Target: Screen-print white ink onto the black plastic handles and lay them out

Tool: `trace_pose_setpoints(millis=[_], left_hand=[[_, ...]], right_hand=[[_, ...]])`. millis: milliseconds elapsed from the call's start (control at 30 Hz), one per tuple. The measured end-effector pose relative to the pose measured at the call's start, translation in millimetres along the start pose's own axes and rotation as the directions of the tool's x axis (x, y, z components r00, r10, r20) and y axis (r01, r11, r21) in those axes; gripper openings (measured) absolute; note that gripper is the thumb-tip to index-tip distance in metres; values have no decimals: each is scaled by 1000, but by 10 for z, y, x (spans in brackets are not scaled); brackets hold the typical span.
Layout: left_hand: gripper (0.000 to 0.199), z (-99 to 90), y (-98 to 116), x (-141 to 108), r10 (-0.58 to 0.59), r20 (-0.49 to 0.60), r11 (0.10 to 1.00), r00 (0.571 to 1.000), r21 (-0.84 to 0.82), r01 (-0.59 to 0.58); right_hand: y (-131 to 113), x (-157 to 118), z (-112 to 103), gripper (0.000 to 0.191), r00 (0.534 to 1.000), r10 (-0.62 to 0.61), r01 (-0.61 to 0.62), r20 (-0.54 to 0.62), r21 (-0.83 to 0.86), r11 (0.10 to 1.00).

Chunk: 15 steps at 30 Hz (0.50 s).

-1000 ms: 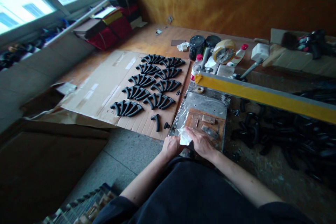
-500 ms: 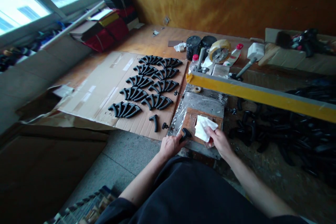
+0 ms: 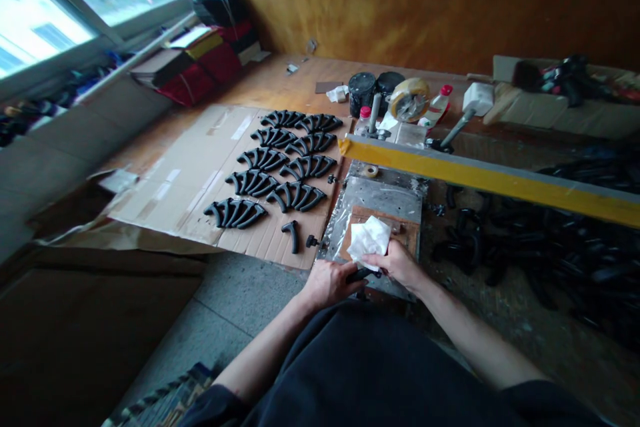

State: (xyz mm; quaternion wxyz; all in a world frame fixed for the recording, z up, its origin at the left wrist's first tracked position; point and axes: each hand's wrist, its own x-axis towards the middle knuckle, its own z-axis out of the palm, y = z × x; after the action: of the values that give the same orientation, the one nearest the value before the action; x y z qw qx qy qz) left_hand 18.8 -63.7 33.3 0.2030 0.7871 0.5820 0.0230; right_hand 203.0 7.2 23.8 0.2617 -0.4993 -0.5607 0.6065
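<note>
Near the front edge of the metal plate (image 3: pixel 383 195), my left hand (image 3: pixel 330 283) is closed round a black curved part (image 3: pixel 361 275). My right hand (image 3: pixel 400 263) pinches a white cloth (image 3: pixel 369 239) just above that part, and its fingers are close to the part's right end. A brown board (image 3: pixel 407 230) lies under the cloth. On the cardboard sheet (image 3: pixel 200 167) to the left, black curved parts (image 3: pixel 237 212) lie in fanned groups, in two columns. One single black part (image 3: pixel 291 236) rests nearer to me, beside a small black knob (image 3: pixel 313 241).
A yellow-edged bar (image 3: pixel 490 177) crosses above the bench from the plate to the right. Behind it stand dark tubs (image 3: pixel 362 93), a tape roll (image 3: pixel 409 100) and red-capped bottles (image 3: pixel 439 107). Many black parts (image 3: pixel 530 253) are piled at right.
My right hand has moved left with the cloth, to the black part. My left hand has shifted slightly right, and the part in it now lies more level. The view has shifted a little.
</note>
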Motion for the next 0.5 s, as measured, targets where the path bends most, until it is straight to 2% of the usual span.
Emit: trace_pose_setpoints(millis=[100, 233, 300, 367, 433, 500], left_hand=[[40, -2, 58, -3, 35, -14, 998, 999, -44, -36], [43, -57, 126, 11, 30, -30, 992, 999, -120, -33], [42, -87, 133, 27, 18, -25, 991, 1000, -132, -21], [42, -96, 127, 44, 17, -12, 990, 1000, -139, -19], [40, -85, 129, 61, 36, -3, 991, 999, -129, -36], [39, -64, 157, 79, 79, 3, 992, 997, -101, -78]], right_hand=[[-18, 75, -25, 37, 996, -22, 23, -83, 13, 1000], [-69, 52, -148, 35, 972, 87, -68, -219, 92, 993], [-128, -42, -210, 36, 973, 116, -78, -200, 188, 979], [-197, -146, -235, 37, 988, 83, -52, -127, 231, 972], [-245, -208, -220, 38, 999, 5, 5, -49, 192, 981], [-243, -202, -196, 38, 998, -58, 62, -40, 98, 993]])
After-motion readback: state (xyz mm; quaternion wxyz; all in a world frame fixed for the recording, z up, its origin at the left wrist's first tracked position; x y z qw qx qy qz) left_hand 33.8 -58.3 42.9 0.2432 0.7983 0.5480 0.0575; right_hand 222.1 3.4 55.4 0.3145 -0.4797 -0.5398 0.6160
